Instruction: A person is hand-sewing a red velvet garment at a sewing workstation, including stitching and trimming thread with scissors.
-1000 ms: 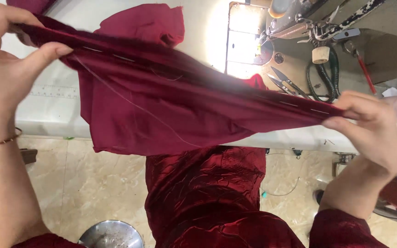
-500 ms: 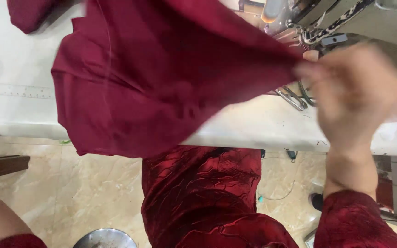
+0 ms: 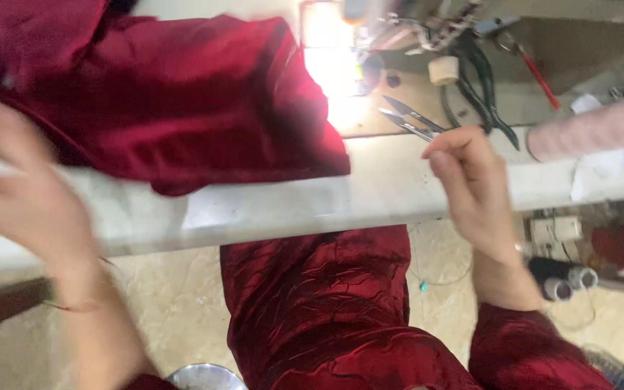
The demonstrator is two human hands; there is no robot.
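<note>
Dark red fabric, worktop, ten o'clock. Our left hand blurred, grip unreadable; right hand loosely curled, empty, near thread snips. Keep fabric flat.

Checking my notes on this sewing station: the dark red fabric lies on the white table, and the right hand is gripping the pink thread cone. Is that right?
Not quite. In the head view the right hand holds nothing; it hovers near the thread snips, apart from the pink thread cone. The dark red fabric does lie on the white table.
</note>
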